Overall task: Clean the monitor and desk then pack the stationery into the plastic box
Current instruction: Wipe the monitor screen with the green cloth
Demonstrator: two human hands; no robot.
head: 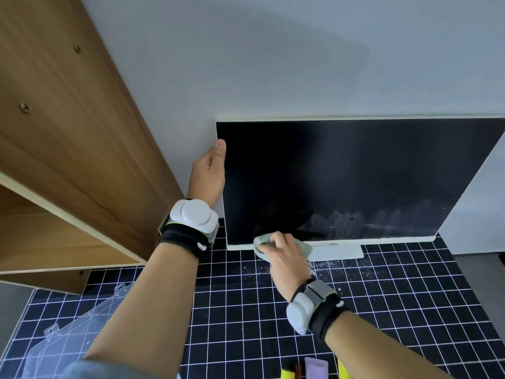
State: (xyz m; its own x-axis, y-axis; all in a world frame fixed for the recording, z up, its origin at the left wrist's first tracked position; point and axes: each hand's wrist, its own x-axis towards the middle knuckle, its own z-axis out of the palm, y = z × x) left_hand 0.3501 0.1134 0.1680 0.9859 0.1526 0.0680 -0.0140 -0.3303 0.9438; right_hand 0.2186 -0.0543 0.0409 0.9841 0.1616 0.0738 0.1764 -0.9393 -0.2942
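The left hand [207, 173] grips the monitor [355, 176] by its left edge; the right hand [284, 253] clutches a green cloth [261, 242] at its lower-left corner. Sweep rightward through the white smears [369, 220], pressing lightly.

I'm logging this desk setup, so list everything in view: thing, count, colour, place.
monitor: one, black screen in a white frame, against the wall, smears low on its right half
cloth: one, pale green, at the screen's bottom edge
desk mat: one, black with a white grid, crumbs near the monitor stand
plastic box: one, clear, bottom left
stationery: several, yellow, red, lilac, bottom edge
shelf unit: one, wood, left
left hand: holds the monitor's left edge
right hand: grips the cloth
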